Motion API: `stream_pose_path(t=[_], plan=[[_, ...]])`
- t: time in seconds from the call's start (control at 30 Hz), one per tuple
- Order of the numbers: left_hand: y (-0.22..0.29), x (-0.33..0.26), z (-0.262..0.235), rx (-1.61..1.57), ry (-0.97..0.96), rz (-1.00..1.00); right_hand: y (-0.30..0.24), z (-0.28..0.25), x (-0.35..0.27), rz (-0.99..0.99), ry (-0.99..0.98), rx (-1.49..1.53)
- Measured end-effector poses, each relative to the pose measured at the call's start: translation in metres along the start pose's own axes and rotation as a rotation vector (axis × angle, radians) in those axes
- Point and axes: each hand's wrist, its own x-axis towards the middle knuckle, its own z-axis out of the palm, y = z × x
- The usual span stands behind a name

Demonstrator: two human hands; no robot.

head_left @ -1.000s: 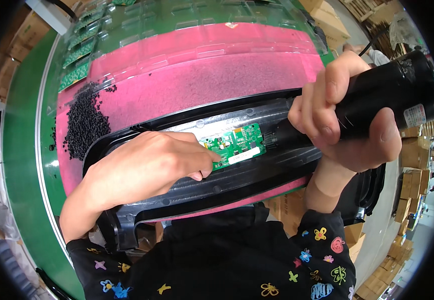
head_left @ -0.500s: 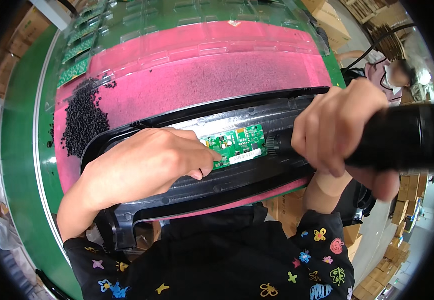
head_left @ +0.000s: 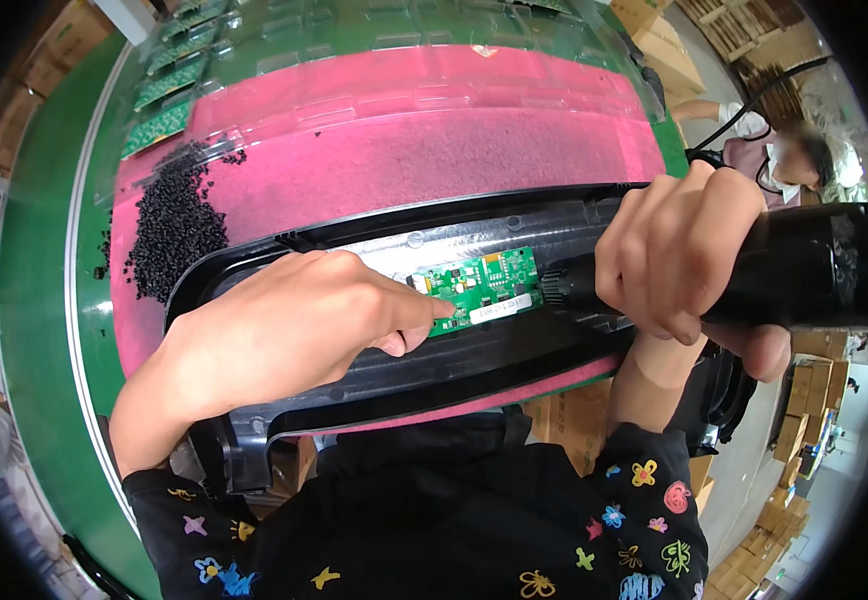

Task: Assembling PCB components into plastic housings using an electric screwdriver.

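Note:
A long black plastic housing (head_left: 354,390) lies across a pink foam pad (head_left: 434,150). Inside it sits a small green circuit board (head_left: 482,284) with a white label. My left hand (head_left: 294,330) rests on the housing, its fingertips pressing the board's left end. My right hand (head_left: 684,260) grips a thick black electric screwdriver (head_left: 804,265), whose tip meets the board's right edge.
A heap of small black screws (head_left: 169,235) lies on the pad's left part. Several green circuit boards (head_left: 159,100) sit at the far left under a clear cover. Another person (head_left: 794,150) is at the right. Cardboard boxes (head_left: 804,400) stand on the floor at the right.
My right hand has swung the screwdriver down to level and brought its tip against the board's right edge. My left hand has stayed on the board.

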Motion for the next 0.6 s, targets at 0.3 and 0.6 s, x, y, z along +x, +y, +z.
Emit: stream_pose_path(t=[0.3,0.6], plan=[[-0.0063,0.0038,-0.0007,-0.007,-0.028,0.116,-0.0024,-0.0049,-0.0025,-0.069,0.02,-0.078],[-0.0058,0.0059,-0.0019,-0.006,-0.024,0.147,0.0006,-0.0034,0.0018,-0.104,-0.055,-0.013]])
